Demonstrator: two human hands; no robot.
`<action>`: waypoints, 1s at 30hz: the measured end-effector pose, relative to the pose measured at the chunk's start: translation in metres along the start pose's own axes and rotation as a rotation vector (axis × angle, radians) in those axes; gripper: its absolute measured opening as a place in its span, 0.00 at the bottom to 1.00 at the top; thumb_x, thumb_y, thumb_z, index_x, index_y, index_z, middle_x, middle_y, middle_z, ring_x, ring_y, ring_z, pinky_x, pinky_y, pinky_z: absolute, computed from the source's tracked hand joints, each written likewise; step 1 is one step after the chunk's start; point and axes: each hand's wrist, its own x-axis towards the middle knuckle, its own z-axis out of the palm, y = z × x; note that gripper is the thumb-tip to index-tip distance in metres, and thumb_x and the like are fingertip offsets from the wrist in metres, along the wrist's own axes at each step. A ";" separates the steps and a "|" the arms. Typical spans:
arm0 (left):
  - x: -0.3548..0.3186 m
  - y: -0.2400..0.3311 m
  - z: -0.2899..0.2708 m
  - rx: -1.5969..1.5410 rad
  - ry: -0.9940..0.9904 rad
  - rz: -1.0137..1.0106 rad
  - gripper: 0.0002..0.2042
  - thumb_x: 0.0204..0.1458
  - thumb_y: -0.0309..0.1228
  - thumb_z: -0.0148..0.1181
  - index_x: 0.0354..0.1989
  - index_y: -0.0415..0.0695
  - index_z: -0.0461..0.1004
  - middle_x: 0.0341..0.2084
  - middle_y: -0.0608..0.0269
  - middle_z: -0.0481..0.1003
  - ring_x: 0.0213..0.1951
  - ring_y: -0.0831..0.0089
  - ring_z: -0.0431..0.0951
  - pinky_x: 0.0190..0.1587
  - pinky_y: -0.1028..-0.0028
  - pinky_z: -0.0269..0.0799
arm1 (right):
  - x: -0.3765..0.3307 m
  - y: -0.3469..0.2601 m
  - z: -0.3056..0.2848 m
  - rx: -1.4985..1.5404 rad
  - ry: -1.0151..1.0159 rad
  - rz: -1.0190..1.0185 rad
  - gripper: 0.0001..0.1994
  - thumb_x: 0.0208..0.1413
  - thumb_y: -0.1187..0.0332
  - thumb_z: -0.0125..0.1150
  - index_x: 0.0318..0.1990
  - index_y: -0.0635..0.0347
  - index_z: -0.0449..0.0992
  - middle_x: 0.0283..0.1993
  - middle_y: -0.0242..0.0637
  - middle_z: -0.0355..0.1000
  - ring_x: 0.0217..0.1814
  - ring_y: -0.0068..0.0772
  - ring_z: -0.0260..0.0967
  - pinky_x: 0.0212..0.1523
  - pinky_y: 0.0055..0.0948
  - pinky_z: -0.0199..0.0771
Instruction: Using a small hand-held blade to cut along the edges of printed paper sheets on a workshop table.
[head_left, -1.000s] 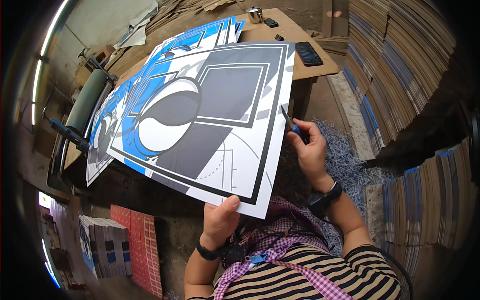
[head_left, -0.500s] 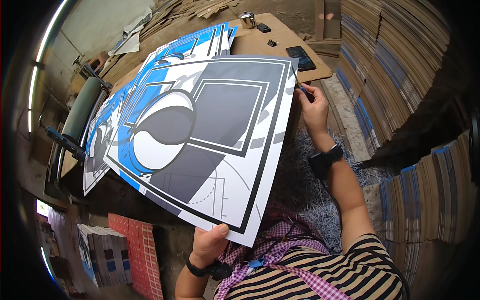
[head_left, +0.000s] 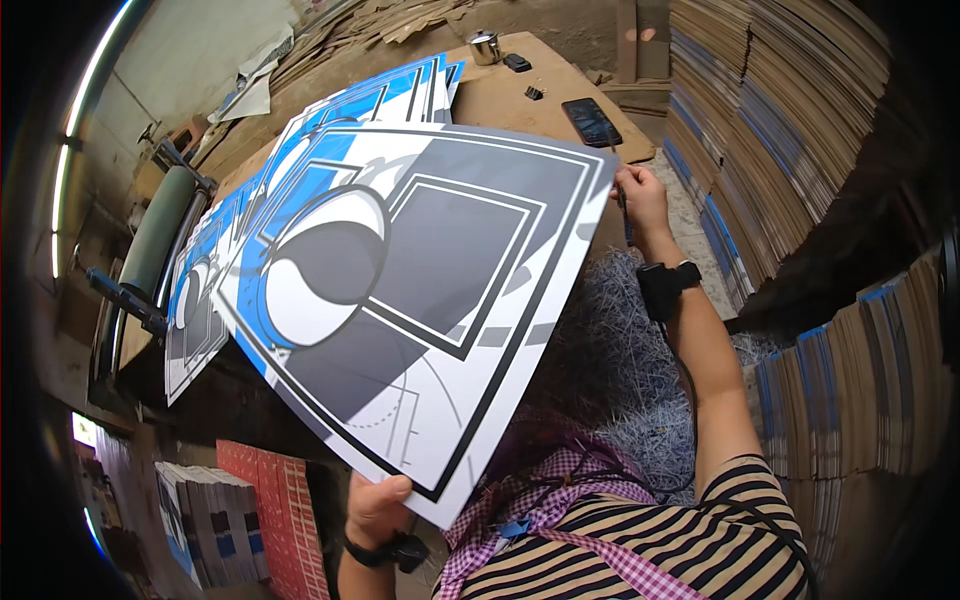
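A large stiff printed sheet (head_left: 455, 265), white, grey and blue with a ball design, is held up at a tilt in front of me. My left hand (head_left: 378, 508) is closed on its near lower corner, thumb on the printed face and fingers hidden beneath. My right hand (head_left: 642, 200) is closed at the far right corner, pinching a slim dark tool (head_left: 627, 215) whose exact kind I cannot make out. Whether those fingers also grip the sheet is unclear. Behind the held sheet lies a fanned stack of similar printed sheets (head_left: 208, 335).
On the brown tabletop (head_left: 545, 60) are a phone (head_left: 592, 122), a metal cup (head_left: 485, 47), a small black object (head_left: 517, 62) and a dark clip-like piece (head_left: 534, 93). A green roller machine (head_left: 160, 230) stands left. Tall cardboard stacks (head_left: 800, 130) line the right; shredded paper (head_left: 625, 370) lies below.
The sheet's near corner has moved left and down with my left hand, and its far right corner has shifted right. My right hand has moved slightly right; the slim tool now also shows below it.
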 end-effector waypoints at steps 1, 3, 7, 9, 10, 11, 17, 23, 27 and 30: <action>-0.003 0.015 -0.007 0.045 -0.016 0.006 0.36 0.35 0.26 0.64 0.56 0.31 0.58 0.48 0.51 0.70 0.49 0.61 0.72 0.53 0.67 0.67 | -0.001 0.003 0.001 0.072 -0.045 0.023 0.14 0.56 0.61 0.57 0.37 0.67 0.73 0.28 0.32 0.71 0.29 0.22 0.66 0.31 0.22 0.66; 0.009 0.040 -0.021 0.138 -0.055 0.050 0.37 0.34 0.32 0.61 0.56 0.30 0.58 0.48 0.49 0.69 0.49 0.59 0.72 0.52 0.64 0.68 | -0.005 0.006 0.000 0.184 -0.070 0.064 0.15 0.60 0.61 0.49 0.39 0.66 0.73 0.30 0.34 0.72 0.32 0.23 0.68 0.35 0.21 0.66; 0.035 0.064 -0.083 -0.172 0.024 0.126 0.35 0.45 0.45 0.52 0.58 0.31 0.57 0.52 0.44 0.66 0.52 0.55 0.69 0.57 0.58 0.62 | -0.028 0.005 -0.008 0.427 -0.219 0.237 0.18 0.61 0.60 0.47 0.49 0.69 0.67 0.31 0.36 0.69 0.28 0.24 0.64 0.32 0.21 0.66; 0.035 0.055 -0.125 -0.822 0.078 0.210 0.34 0.52 0.49 0.45 0.61 0.34 0.55 0.54 0.45 0.65 0.56 0.54 0.66 0.60 0.59 0.58 | -0.058 0.001 -0.003 0.455 -0.271 0.311 0.20 0.62 0.59 0.47 0.50 0.70 0.64 0.30 0.34 0.66 0.29 0.23 0.61 0.30 0.19 0.64; 0.039 0.040 -0.125 -1.363 0.041 0.256 0.31 0.55 0.48 0.42 0.61 0.37 0.56 0.55 0.46 0.65 0.57 0.55 0.65 0.61 0.59 0.57 | -0.067 0.004 -0.007 0.438 -0.254 0.318 0.20 0.62 0.58 0.46 0.49 0.69 0.65 0.31 0.34 0.66 0.30 0.22 0.61 0.29 0.18 0.64; 0.039 0.018 -0.133 -1.107 0.011 0.366 0.30 0.56 0.48 0.42 0.61 0.39 0.56 0.55 0.48 0.64 0.57 0.55 0.64 0.60 0.59 0.57 | -0.073 0.011 -0.015 0.410 -0.270 0.336 0.20 0.62 0.57 0.46 0.50 0.67 0.66 0.30 0.33 0.66 0.29 0.21 0.62 0.29 0.17 0.64; 0.026 -0.009 -0.034 -0.195 -0.259 0.208 0.27 0.52 0.37 0.54 0.58 0.35 0.58 0.61 0.50 0.57 0.60 0.53 0.59 0.62 0.57 0.54 | -0.126 0.016 -0.024 0.267 -0.173 0.337 0.18 0.63 0.58 0.44 0.48 0.65 0.69 0.30 0.32 0.70 0.27 0.20 0.64 0.28 0.17 0.65; 0.067 -0.008 0.001 -0.288 -0.069 0.187 0.17 0.58 0.30 0.48 0.54 0.36 0.63 0.50 0.57 0.69 0.53 0.68 0.69 0.57 0.66 0.65 | -0.130 0.040 -0.049 0.275 -0.338 0.361 0.16 0.63 0.59 0.45 0.44 0.64 0.70 0.35 0.34 0.71 0.34 0.23 0.68 0.37 0.22 0.68; 0.073 -0.008 -0.002 -0.331 -0.018 0.260 0.12 0.58 0.27 0.48 0.48 0.34 0.69 0.44 0.58 0.73 0.48 0.71 0.73 0.53 0.73 0.69 | -0.120 0.057 -0.065 0.230 -0.274 0.379 0.16 0.63 0.59 0.44 0.46 0.64 0.69 0.40 0.35 0.70 0.38 0.24 0.68 0.39 0.24 0.69; 0.067 0.000 -0.012 -0.351 -0.062 0.289 0.12 0.57 0.26 0.49 0.47 0.33 0.69 0.43 0.57 0.73 0.47 0.71 0.73 0.51 0.74 0.70 | -0.115 0.043 -0.056 0.209 -0.208 0.320 0.16 0.64 0.58 0.44 0.49 0.61 0.67 0.37 0.33 0.70 0.33 0.20 0.66 0.32 0.20 0.68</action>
